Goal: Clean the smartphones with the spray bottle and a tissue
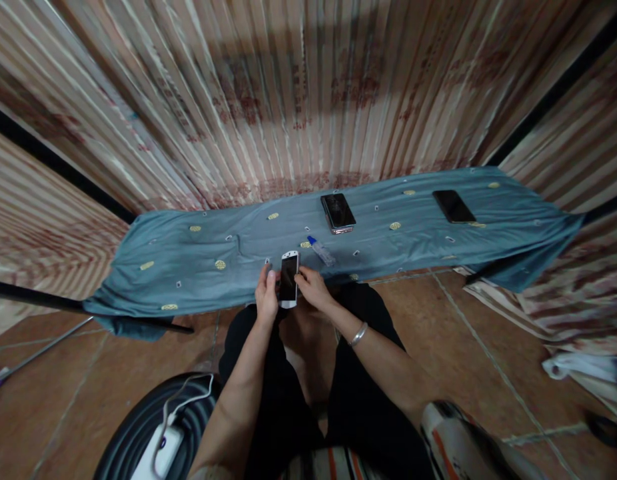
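Left hand (266, 293): fingers wrapped on the left edge of the white phone (289, 279).
White phone: between both hands, at the near edge of the blue cloth (188, 257), dark screen up.
Right hand (313, 288): fingers closed on the phone's right edge.
Small bottle (320, 250): lying just past the right hand.
Two dark phones (338, 212) (453, 206): farther back, to the right.

Blue-grey cloth (188, 260) over a low bench, with objects lying on it.

A dark phone (338, 212) lay face up at the centre of the frame, and a second dark phone (453, 206) lay well apart at upper right. A small clear bottle with a blue cap (320, 251) lay on its side just below the central phone. A black round object (138, 427) carrying a white charger and cable (163, 450) sat at lower left on the brown tiled floor (463, 347).
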A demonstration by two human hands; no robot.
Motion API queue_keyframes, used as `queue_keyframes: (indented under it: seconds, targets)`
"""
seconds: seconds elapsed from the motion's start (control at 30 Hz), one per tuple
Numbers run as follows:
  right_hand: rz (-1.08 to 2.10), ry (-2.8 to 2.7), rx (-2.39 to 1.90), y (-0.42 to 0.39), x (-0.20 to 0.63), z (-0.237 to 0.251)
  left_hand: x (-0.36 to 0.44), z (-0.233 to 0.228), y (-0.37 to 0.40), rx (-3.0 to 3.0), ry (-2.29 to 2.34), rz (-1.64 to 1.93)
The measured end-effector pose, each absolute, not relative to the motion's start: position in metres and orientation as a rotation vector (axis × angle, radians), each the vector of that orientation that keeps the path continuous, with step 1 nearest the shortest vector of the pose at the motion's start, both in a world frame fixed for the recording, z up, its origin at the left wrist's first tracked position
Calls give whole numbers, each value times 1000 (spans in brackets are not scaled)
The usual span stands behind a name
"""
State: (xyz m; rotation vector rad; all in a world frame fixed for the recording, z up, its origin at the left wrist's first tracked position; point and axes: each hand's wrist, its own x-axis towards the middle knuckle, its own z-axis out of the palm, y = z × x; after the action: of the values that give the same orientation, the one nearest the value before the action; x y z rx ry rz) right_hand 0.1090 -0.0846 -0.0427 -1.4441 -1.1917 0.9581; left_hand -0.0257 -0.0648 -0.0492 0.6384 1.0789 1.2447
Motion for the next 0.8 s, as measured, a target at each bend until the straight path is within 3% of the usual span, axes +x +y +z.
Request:
queue_keyframes:
  seconds: [0.43, 0.8]
  targets:
    - [1174, -907, -1211, -79, 107, -53, -21, -44, -65, 440, 1079, 1178]
    - [1098, -890, -1271, -69, 109, -62, -22, -42, -65, 443, 1077, 1151]
